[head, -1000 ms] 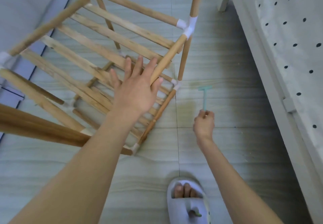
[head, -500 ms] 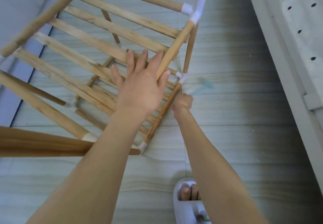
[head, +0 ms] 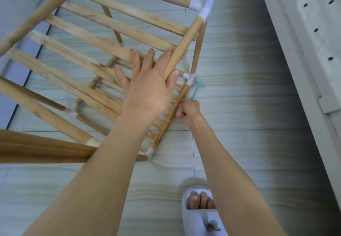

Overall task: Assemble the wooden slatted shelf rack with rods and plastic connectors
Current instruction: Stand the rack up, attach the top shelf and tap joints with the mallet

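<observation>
The wooden slatted rack (head: pixel 103 31) stands on the tiled floor, its rods joined by white plastic connectors (head: pixel 204 7). My left hand (head: pixel 147 86) lies flat with spread fingers on the upper slats, its thumb and forefinger against the upper side rod (head: pixel 184 45). My right hand (head: pixel 188 110) grips the handle of a small teal plastic hammer (head: pixel 197 86). The hammer's head is against the lower white corner connector (head: pixel 190 79), beside the bottom rod (head: pixel 171 114).
A white perforated furniture panel (head: pixel 313 51) runs along the right side. My foot in a white slipper (head: pixel 201 213) stands at the bottom centre. A blue-grey mat (head: pixel 11 95) lies at the left, under the rack's far side. Bare floor tiles lie between the rack and the panel.
My right hand swung the teal hammer leftward from the bare floor to the rack's lower corner connector. My left hand stayed on the upper slats. The camera moved closer.
</observation>
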Demonstrator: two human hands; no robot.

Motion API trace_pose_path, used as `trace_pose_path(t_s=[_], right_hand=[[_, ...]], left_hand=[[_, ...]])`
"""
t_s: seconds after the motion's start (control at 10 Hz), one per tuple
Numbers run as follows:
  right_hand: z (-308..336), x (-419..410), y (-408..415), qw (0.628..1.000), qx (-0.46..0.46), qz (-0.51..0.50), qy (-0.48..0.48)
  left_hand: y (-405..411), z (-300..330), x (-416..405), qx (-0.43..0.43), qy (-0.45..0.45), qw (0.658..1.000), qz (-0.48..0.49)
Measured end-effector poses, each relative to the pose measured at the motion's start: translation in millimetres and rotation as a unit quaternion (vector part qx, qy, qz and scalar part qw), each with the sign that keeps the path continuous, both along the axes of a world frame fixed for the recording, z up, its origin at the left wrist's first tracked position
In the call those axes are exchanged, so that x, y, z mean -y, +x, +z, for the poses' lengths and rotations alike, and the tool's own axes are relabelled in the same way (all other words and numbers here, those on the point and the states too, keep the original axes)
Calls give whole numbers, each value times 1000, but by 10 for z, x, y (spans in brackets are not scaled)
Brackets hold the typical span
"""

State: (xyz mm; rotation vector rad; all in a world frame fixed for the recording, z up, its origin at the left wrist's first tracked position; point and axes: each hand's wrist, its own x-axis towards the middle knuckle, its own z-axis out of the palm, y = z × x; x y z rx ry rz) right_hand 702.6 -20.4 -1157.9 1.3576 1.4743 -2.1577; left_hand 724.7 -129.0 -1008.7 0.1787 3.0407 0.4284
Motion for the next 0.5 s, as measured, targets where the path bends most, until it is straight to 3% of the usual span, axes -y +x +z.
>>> trace_pose_path(t_s=[0.2, 0.4, 0.5], right_hand=[[83, 40, -36, 998, 15, 64, 23], [31, -87, 331, 1000, 9, -23, -18], [-5, -106, 673, 999, 30, 7, -36]], left_hand=[[-24, -8, -6, -6, -2, 1000, -1], [-64, -12, 17, -3, -11, 1000, 0], [-133, 25, -12, -16, -6, 1000, -2]])
